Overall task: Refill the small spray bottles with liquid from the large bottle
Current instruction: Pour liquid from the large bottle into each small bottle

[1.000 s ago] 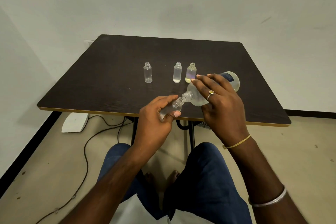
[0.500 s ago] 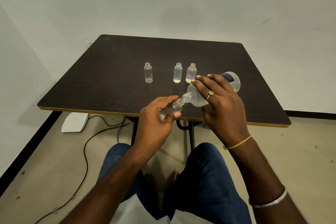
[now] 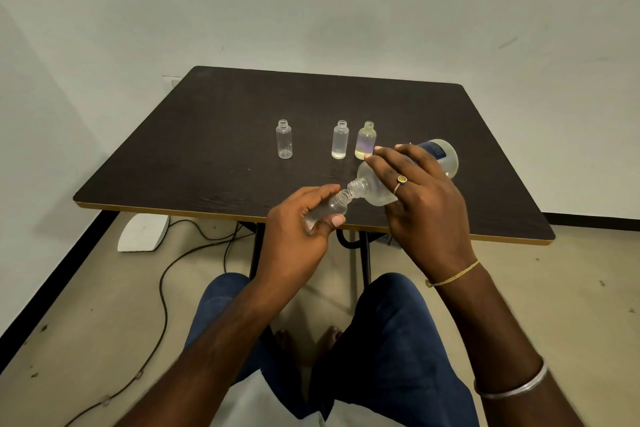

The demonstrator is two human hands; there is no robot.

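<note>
Right then, her right hand [image 3: 420,204] gripped the large bottle [image 3: 381,184], tilted down-left, mouth meeting the small spray bottle [image 3: 329,210] clasped in her left hand [image 3: 294,229].

dark table [image 3: 214,135]; white block [image 3: 142,232], black cable [image 3: 162,291] on floor.

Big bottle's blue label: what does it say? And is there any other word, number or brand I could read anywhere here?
Blue label on the big bottle: white print, too blurred to read.
Small bottles on the table: no text shows on them.
Nothing else in view carries readable words, numbers or signs.
</note>
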